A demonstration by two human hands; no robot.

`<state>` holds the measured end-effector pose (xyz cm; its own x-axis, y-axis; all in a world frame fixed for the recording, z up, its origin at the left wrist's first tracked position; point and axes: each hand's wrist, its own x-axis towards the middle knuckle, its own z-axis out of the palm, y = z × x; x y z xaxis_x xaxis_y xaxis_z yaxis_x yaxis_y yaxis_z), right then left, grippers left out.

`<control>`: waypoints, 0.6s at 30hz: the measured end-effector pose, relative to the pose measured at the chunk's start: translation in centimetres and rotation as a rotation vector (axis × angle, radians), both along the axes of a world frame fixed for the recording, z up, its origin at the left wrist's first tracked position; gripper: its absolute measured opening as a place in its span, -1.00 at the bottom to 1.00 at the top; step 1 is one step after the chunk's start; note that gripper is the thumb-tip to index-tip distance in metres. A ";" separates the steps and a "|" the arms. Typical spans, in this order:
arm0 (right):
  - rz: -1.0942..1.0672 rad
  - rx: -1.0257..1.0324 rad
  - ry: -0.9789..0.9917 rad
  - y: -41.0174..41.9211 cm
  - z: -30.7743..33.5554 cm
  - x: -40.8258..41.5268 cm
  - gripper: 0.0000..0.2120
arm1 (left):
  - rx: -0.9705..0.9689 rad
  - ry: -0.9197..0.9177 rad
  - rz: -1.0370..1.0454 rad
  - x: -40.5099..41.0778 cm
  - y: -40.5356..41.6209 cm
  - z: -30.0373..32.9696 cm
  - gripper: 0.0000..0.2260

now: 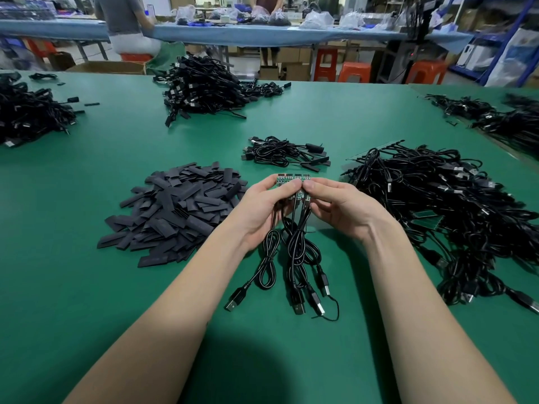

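Left hand and right hand both pinch the board between them, its long axis left-right, 4 cables trailing across the worktop toward the person.

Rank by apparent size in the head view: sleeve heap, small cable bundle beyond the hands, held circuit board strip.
1. Sleeve heap.
2. Small cable bundle, though farther off.
3. Circuit board strip, nearer yet smallest.

So the held cables are dangling onto the table, the sleeve pile is sitting to their left, the big cable heap is lying to their right, and the small cable bundle is resting just behind them.
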<state>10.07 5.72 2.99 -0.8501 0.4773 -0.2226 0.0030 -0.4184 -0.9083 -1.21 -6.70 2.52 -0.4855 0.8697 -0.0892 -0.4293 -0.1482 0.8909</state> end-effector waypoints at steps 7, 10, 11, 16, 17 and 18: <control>0.010 -0.140 0.007 -0.3 0.0 0.3 -0.92 | 0.043 -0.133 -0.084 0.2 -0.1 0.1 -0.84; 0.002 -0.186 0.064 -0.4 0.2 0.7 -0.97 | 0.099 -0.280 -0.099 0.2 0.0 0.0 -0.82; -0.002 -0.169 0.073 -0.3 0.3 0.9 -0.97 | 0.097 -0.274 -0.089 0.2 0.2 -0.2 -0.82; -0.031 0.192 0.003 0.5 2.0 1.7 -0.79 | -0.225 0.820 0.225 0.8 0.3 -1.1 -0.75; -0.038 0.295 -0.029 0.6 2.4 1.8 -0.81 | -0.218 1.055 0.281 1.0 0.3 -1.3 -0.72; -0.055 0.380 -0.071 0.5 2.9 1.8 -0.82 | -0.181 1.204 0.315 1.2 0.3 -1.4 -0.71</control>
<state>11.86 6.24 5.88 -0.8098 0.5815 -0.0784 0.0581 -0.0536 -0.9969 -0.04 -6.35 1.11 -0.5256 0.7231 0.4482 0.7005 0.0689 0.7103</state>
